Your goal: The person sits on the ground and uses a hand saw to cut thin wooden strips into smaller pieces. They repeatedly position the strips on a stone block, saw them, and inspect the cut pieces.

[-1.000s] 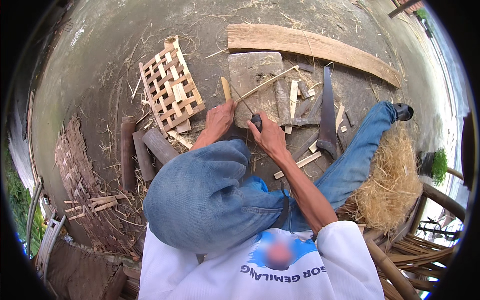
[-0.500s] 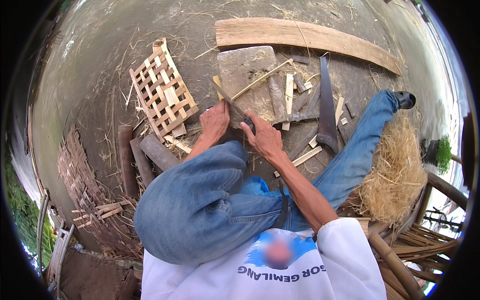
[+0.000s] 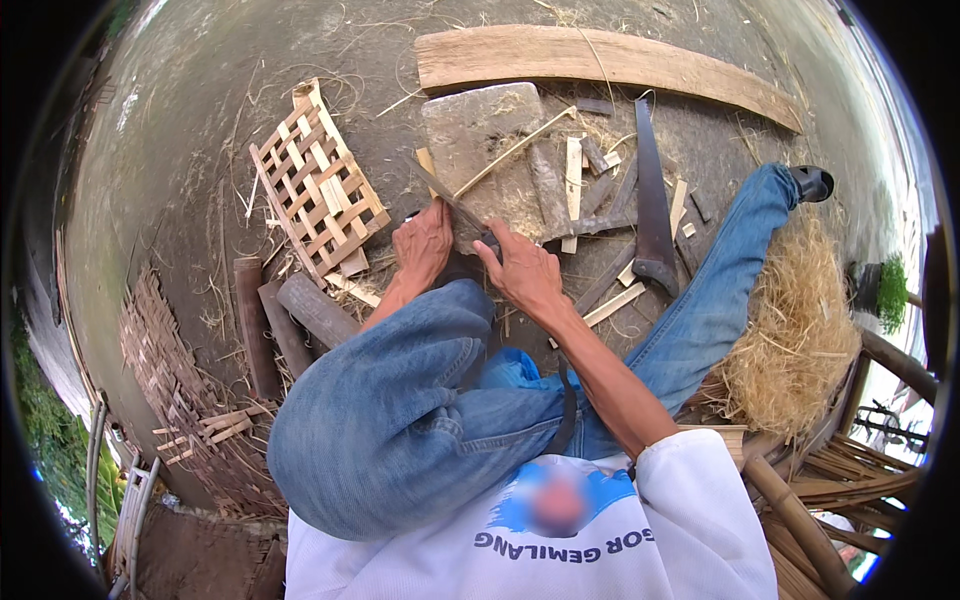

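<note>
Seen from above, the knife (image 3: 462, 208) crosses the pale strip (image 3: 426, 158) beside the stone block (image 3: 470, 125). The right hand (image 3: 522, 270) has its grip closed around the knife; the left hand (image 3: 422, 245) grips the strip. Rightward lies a saw (image 3: 652, 190).

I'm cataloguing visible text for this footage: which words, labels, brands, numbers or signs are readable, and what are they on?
White shirt: dark capital lettering, upside down in this view, beside a blue print; partly legible, but I don't copy out wording.
Blue print: its middle is blurred, so nothing reads there.
Handsaw, long wooden plank, knife in the right hand: no lettering I can make out.
</note>
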{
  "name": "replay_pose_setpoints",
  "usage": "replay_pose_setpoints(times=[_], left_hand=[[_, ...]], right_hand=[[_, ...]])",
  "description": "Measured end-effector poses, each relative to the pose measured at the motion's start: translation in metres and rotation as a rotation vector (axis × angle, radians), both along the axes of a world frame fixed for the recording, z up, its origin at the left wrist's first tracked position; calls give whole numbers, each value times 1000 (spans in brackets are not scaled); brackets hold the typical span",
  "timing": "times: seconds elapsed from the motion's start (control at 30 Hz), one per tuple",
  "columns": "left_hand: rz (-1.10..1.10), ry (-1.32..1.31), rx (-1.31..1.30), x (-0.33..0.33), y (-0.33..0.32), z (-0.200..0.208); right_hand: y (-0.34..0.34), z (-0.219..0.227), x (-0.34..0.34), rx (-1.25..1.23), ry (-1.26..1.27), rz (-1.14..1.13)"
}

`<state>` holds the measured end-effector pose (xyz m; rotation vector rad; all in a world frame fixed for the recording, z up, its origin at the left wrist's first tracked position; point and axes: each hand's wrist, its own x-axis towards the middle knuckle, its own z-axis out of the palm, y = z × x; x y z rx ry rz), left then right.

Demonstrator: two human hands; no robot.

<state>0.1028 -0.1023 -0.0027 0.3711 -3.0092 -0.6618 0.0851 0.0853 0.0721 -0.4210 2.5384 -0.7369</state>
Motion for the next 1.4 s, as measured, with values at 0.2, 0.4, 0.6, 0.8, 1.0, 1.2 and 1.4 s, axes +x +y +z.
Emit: replay_pose_setpoints(times=[0.2,0.4,0.6,0.8,1.0,1.2,1.4], left_hand=[[10,-25,-39,1,4,2],[10,-39,-60,3,3,0],[7,-33,-86,3,1,-6],[-13,-26,-64,-3,0,0],[-19,-23,-58,-2,-3,-3],[-6,-21,-60,-2,1,2],[-12,7,-79,-1,2,4]], right_hand=[[-1,-6,4,4,33,-4],[-4,2,3,29,17,4],[-8,4,-5,-15,23,6],[-4,-11,-9,-226,-148,-69],[3,-12,-8,-491,-523,-327],[13,-20,-8,-432,-313,-141],[9,-24,-6,-453,-263,-126]])
